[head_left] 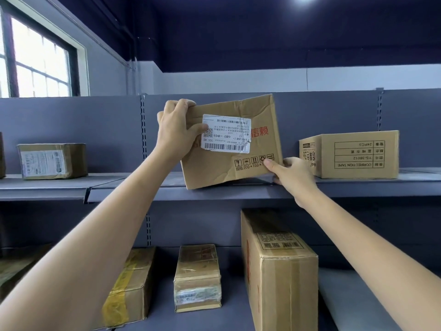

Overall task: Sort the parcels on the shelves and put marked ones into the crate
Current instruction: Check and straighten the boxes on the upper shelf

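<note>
On the upper shelf (238, 189), a dented cardboard box (238, 139) is tipped up, with only its bottom edge resting on the shelf. The left hand (175, 130) grips its top left corner: the fingers curl over the top edge and the thumb presses flat beside the white shipping label (226, 136). The right hand (293, 174) pinches the bottom right corner, thumb on the front and the other fingers tucked behind and under it. The label faces the person, just right of the left thumb, and its print is upside down.

Right of the right fingers sits a box printed "CORRECTION TAPE" (353, 154). Far left of the left fingers sits a taped parcel (53, 161) with its own label. Below both hands, on the lower shelf (214, 316), stand a small taped box (197, 278), a tall brown carton (279, 271) and a box with yellow tape (128, 290).

No crate shows here. I think the job is at the checking step: this box is being looked at, and the other five parcels are left to sort. I cannot tell if any are in the crate.
</note>
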The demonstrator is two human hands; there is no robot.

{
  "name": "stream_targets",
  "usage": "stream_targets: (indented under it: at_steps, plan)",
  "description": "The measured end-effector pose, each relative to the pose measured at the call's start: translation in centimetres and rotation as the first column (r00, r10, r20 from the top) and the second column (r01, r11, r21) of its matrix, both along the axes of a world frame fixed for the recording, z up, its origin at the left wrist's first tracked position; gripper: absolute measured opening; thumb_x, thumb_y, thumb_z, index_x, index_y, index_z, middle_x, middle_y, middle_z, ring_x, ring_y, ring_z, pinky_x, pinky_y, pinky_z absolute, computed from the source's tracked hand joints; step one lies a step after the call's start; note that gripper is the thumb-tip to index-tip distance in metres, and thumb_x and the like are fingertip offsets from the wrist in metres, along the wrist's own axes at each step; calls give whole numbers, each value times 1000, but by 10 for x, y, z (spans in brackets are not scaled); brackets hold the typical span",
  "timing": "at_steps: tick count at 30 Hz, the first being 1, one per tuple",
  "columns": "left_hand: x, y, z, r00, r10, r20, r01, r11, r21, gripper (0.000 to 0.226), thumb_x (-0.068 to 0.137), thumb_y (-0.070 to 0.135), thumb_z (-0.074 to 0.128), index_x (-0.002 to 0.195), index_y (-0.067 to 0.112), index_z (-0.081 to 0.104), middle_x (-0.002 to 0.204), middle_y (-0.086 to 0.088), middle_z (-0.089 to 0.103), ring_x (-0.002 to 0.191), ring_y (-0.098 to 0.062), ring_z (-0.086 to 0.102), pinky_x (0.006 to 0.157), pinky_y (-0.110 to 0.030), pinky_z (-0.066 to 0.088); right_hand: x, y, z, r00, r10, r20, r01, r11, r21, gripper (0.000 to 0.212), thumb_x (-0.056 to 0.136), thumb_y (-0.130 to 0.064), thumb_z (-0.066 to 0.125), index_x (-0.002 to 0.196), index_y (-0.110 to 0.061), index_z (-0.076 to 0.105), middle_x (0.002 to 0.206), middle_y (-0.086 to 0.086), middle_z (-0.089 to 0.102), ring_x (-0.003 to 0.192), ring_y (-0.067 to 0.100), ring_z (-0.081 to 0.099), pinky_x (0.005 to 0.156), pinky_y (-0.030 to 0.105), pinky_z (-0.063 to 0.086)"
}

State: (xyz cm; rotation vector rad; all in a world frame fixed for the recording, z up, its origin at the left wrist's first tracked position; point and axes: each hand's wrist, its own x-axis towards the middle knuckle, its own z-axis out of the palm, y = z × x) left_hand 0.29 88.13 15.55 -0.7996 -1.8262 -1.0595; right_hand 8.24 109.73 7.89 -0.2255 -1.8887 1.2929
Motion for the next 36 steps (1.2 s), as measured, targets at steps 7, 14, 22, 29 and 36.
stream_targets:
  at_steps: [7, 14, 22, 29, 36]
  plan:
    - [-3, -20, -6, 998, -39, 41, 28, 966, 256, 19, 88, 21, 58, 104, 11, 55, 108, -5, 50, 97, -17, 46, 82, -26, 37, -9, -28, 15, 901, 232, -366, -338, 905, -258, 21, 89, -1, 54, 109, -4, 57, 111, 5, 66, 104, 18, 62, 94, 38, 50]
    - [-17, -22, -39, 939, -263, 223, 215, 953, 215, 21, 86, 18, 62, 93, 13, 43, 95, 1, 54, 81, -22, 57, 66, -30, 47, -15, -38, 43, 845, 325, -424, -318, 944, 90, 53, 87, 7, 50, 134, -18, 45, 124, -5, 59, 113, 4, 56, 88, 21, 50]
    - [-24, -18, -60, 900, -280, 335, 242, 958, 152, 28, 81, 21, 70, 90, 12, 45, 91, 6, 57, 78, -18, 60, 82, -47, 53, -28, -36, 37, 934, 193, -301, -114, 959, 261, 63, 89, 1, 51, 145, -20, 29, 144, -4, 44, 131, 9, 41, 109, 33, 36]
    - [-26, -20, -15, 988, -101, 121, 98, 995, 28, 71, 88, 32, 59, 144, 16, 19, 147, -8, 25, 133, -27, 29, 110, -42, 28, -20, -36, 12, 994, 4, -107, 17, 981, 191, 70, 79, -36, 69, 138, -17, 39, 131, -2, 55, 119, 15, 51, 99, 35, 44]
    - [-15, -5, 27, 987, 115, -113, -144, 943, -301, 62, 93, 14, 44, 147, 13, 12, 155, 0, 14, 139, -29, 7, 111, -42, 19, -7, -34, 11, 982, -128, 142, 92, 968, 234, 61, 77, -59, 61, 112, -9, 55, 112, 4, 59, 95, 17, 51, 76, 28, 40]
